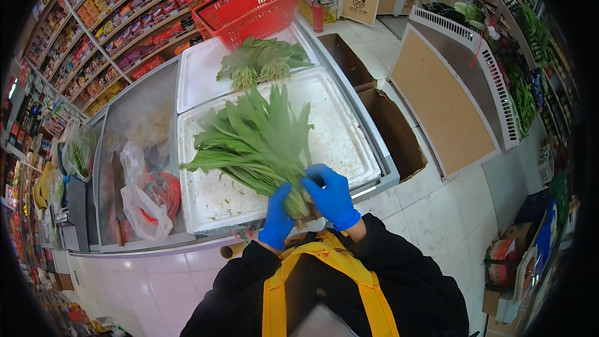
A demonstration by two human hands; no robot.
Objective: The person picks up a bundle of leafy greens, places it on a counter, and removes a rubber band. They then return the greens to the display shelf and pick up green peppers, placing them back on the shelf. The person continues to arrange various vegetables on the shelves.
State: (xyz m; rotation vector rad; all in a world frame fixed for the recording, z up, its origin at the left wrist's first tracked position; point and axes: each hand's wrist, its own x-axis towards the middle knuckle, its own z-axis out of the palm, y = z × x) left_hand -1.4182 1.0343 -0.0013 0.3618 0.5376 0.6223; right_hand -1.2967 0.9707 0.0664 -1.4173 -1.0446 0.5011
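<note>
A bunch of long leafy greens point(259, 138) spreads over a white foam tray point(348, 150), its stem ends towards my body. My left hand point(279, 217), in a blue glove, grips the stems from the left side. From the right, my right hand point(331, 194), also gloved in blue, has its thumb and bent fingers on the stems near their base. The cut or root ends are partly hidden between my hands. Farther back, smaller bundles of greens point(264, 61) with pale roots lie on a second white foam lid or tray point(199, 72).
Both foam pieces rest on a glass-topped chest freezer point(135, 117). A red shopping basket point(248, 9) stands at its far end. On the left lie a knife point(118, 196) and a plastic bag with something red point(157, 203). Open cardboard boxes point(393, 131) stand along its right side.
</note>
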